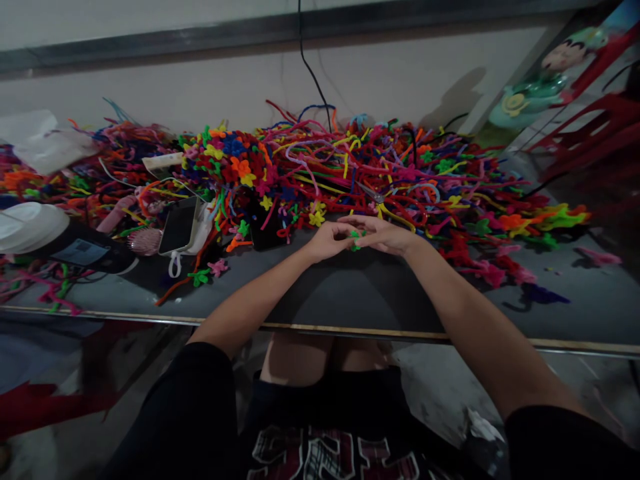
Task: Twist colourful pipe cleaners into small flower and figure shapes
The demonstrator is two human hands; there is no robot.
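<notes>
While both forearms are extended over the dark grey tabletop [595,312], a small green pipe-cleaner piece [355,241] is held near the centre of the frame, between the fingertips of the two hands. The left hand [327,241] is curled, with the piece pinched at its thumb and fingertips. By the right hand [389,237] the same piece is gripped from the opposite side, its fingers being kept fairly straight; the exact finger contact is partly hidden.

Directly beyond the hands, a multicoloured heap of pipe cleaners [325,160] is spread across the middle of the frame, with a pair of scissors [374,195] lodged in it. Flower-shaped pieces [241,167] are gathered left of centre. A dark smartphone [265,227] is partly covered by the heap, just left of the left hand.

At centre left, a light-edged smartphone [179,227] with a white strap is noted, and a white-lidded cup [75,240] is seen at the left edge. Pink and red pieces [493,270] are scattered at right. At upper right, a balloon figure [533,93] and a red plastic chair [595,127] are observed. A black cable [313,73] is hung against the wall at top centre.
</notes>
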